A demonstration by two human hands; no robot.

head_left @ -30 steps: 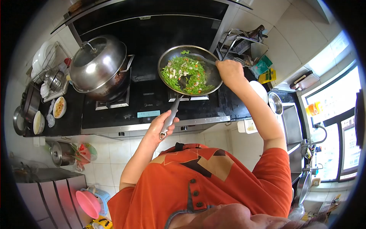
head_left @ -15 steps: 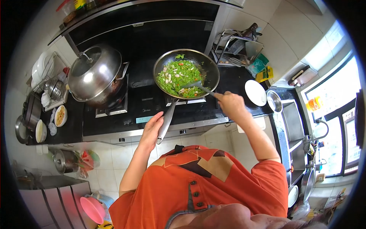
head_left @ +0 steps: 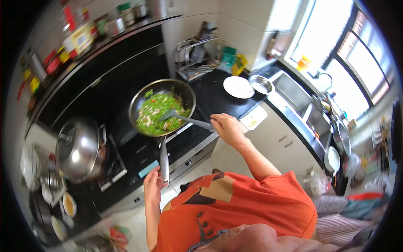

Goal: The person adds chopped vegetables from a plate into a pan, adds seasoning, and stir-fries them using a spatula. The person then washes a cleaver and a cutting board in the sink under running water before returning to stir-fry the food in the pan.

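A frying pan [head_left: 190, 97] with chopped green vegetables and pale pieces [head_left: 157, 115] sits on the right side of the stove. The head of a grey spatula [head_left: 195, 122] rests in the food, and its handle end meets the fingers of my right hand [head_left: 228, 130]. My left hand [head_left: 154, 189] is beside the end of the pan's grey handle [head_left: 164, 161], its fingers apart and not wrapped round it.
A steel lidded wok [head_left: 77, 151] stands on the left burner. To the right are a white plate [head_left: 238, 87], a metal bowl [head_left: 261, 85] and a sink [head_left: 289, 94]. Bottles [head_left: 79, 40] line the shelf above; bowls [head_left: 69, 205] sit at lower left.
The view has swung to the right. My left hand has loosened from the pan handle. My right hand has drawn back from above the pan's rim, and the spatula now lies lower across the pan.
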